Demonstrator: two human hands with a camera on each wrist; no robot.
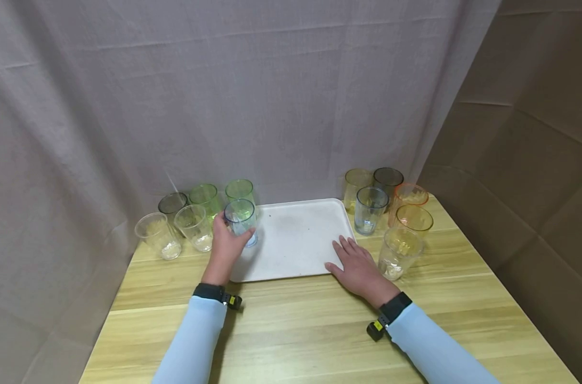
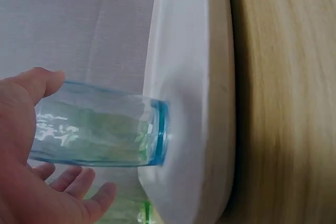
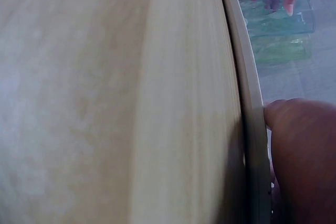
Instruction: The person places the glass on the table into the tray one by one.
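A blue-tinted drinking glass [image 1: 240,218] stands upright on the left end of a white tray [image 1: 300,240]. My left hand [image 1: 227,242] curves around this glass, thumb on one side and fingers on the other. Seen from the left wrist, the thumb and a fingertip meet opposite sides of the glass [image 2: 100,124], while the other fingers [image 2: 105,198] spread away from it. My right hand [image 1: 360,269] rests with its fingers extended over the tray's right edge; most of it is out of the right wrist view, where a part of the hand [image 3: 302,150] touches the rim.
Left of the tray stand two clear glasses [image 1: 195,229], a dark glass [image 1: 172,205] and two green glasses [image 1: 204,200]. On the right are a blue glass [image 1: 370,213], a dark glass [image 1: 388,178], several amber, yellow and orange-rimmed glasses, and a clear glass [image 1: 398,253]. Curtains [image 1: 291,106] hang behind.
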